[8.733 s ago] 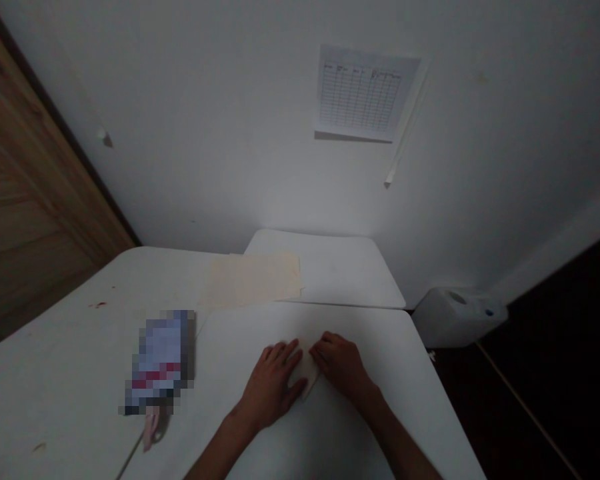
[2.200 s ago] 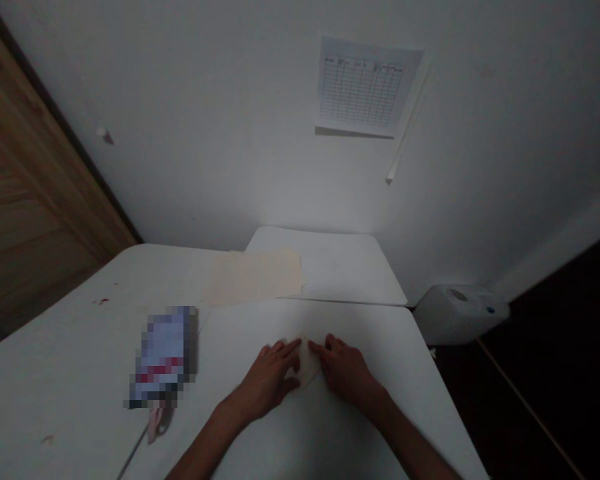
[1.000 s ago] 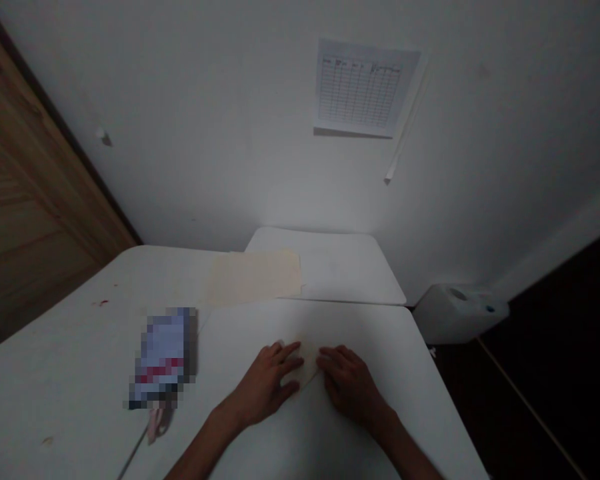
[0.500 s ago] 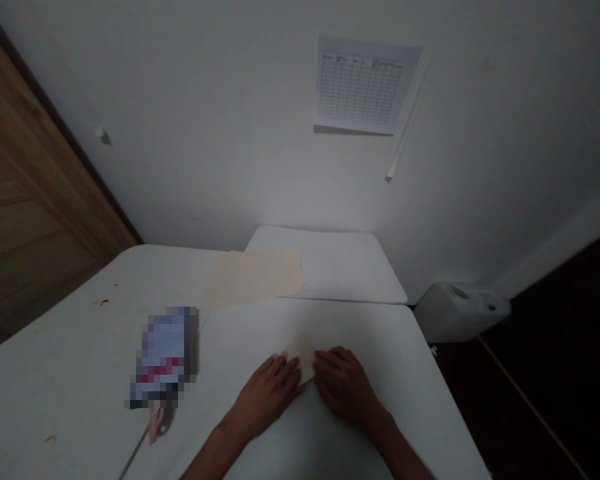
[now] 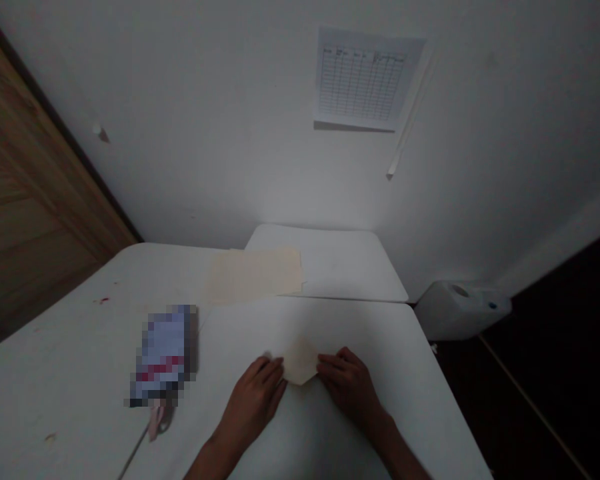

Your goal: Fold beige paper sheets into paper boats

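A small folded piece of cream paper [image 5: 301, 362] lies on the white table [image 5: 260, 453], between my two hands. Its left corner is pinched in the fingers of my left hand [image 5: 257, 393]. On the opposite side, the fingertips of my right hand [image 5: 350, 383] close on the right corner. The paper has an angular outline, pointed towards the wall and towards me. Beyond it, several cream sheets [image 5: 257, 275] lie in a loose stack across the seam of the tables.
A blurred-out bluish item [image 5: 163, 350] with a pinkish strap and a cord lies at the left. Behind, a printed table sheet [image 5: 360, 83] hangs on the wall. A white plastic jerrycan [image 5: 463, 310] stands beyond the table's right edge. A wooden door [image 5: 30, 173] is at the far left.
My left hand has shifted left, off the paper's middle to its corner. More of the paper now shows between my hands. The right hand has moved slightly right.
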A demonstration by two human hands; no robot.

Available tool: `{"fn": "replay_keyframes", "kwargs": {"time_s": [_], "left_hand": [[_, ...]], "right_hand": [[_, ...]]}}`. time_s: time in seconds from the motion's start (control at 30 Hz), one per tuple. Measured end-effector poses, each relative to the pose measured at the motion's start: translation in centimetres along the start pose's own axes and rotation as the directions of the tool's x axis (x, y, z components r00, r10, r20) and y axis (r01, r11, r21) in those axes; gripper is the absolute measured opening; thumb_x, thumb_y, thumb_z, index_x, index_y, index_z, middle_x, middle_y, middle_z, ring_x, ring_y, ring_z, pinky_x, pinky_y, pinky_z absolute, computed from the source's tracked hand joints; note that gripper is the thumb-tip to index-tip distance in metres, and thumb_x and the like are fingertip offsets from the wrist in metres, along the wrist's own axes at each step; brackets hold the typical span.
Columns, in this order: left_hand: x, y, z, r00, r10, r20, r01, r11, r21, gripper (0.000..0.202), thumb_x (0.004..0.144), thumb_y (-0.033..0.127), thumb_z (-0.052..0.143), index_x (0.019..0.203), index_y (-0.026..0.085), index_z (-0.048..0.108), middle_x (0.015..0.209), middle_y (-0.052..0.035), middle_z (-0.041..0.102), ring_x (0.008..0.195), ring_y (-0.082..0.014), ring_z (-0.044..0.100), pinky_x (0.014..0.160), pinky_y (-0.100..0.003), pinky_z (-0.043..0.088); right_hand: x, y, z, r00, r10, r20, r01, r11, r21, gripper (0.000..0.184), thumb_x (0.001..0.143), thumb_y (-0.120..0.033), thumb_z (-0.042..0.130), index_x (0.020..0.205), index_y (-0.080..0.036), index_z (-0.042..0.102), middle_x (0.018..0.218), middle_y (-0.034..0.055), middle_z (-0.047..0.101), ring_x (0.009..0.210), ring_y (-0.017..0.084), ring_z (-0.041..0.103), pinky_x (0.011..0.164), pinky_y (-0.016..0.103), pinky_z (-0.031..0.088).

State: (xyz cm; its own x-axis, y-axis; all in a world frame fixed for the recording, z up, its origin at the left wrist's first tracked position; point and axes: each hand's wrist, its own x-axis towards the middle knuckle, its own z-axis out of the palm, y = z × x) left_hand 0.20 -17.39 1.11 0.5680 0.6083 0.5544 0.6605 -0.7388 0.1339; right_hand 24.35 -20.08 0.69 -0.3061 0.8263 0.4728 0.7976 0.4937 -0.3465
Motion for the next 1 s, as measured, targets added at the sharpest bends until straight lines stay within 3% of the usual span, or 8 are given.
{"fn": "replay_keyframes", "kwargs": {"time_s": [0.2, 0.43, 1.0], "left_hand": [[-0.2, 0.4, -0.3, 0.996, -0.087, 0.034, 0.088, 0.996, -0.028, 0.022, 0.094, 0.02, 0.046, 0.098, 0.019, 0.068, 0.102, -0.0058, 0.071, 0.088, -0.0209, 0.063, 0.081, -0.037, 0.056], [-0.4, 0.6, -0.2, 0.993, -0.117, -0.006, 0.116, 0.993, -0.03, 0.019, 0.095, 0.022, 0.047, 0.098, 0.02, 0.066, 0.1, -0.0045, 0.072, 0.089, -0.0213, 0.064, 0.084, -0.04, 0.055], [-0.3, 0.4, -0.4, 0.988, -0.152, 0.016, 0.152, 0.97, -0.192, 0.021, 0.094, 0.021, 0.047, 0.091, 0.02, 0.068, 0.083, -0.0055, 0.067, 0.079, -0.0194, 0.061, 0.07, -0.033, 0.054]], "right_hand": [[-0.4, 0.3, -0.2, 0.999, 0.052, 0.004, -0.052, 0.998, -0.019, 0.017, 0.094, -0.026, 0.054, 0.095, -0.026, 0.072, 0.098, 0.0024, 0.074, 0.074, 0.018, 0.059, 0.07, 0.029, 0.048], [-0.6, 0.4, -0.2, 0.995, 0.102, -0.006, -0.102, 0.995, -0.001, 0.024, 0.097, -0.031, 0.048, 0.097, -0.025, 0.072, 0.086, 0.0036, 0.074, 0.071, 0.018, 0.06, 0.067, 0.028, 0.048], [-1.4, 1.0, 0.0, 0.998, 0.064, -0.007, -0.064, 0.998, 0.012, 0.023, 0.098, -0.026, 0.048, 0.101, -0.022, 0.07, 0.089, 0.0037, 0.075, 0.07, 0.016, 0.067, 0.073, 0.028, 0.053]]}}
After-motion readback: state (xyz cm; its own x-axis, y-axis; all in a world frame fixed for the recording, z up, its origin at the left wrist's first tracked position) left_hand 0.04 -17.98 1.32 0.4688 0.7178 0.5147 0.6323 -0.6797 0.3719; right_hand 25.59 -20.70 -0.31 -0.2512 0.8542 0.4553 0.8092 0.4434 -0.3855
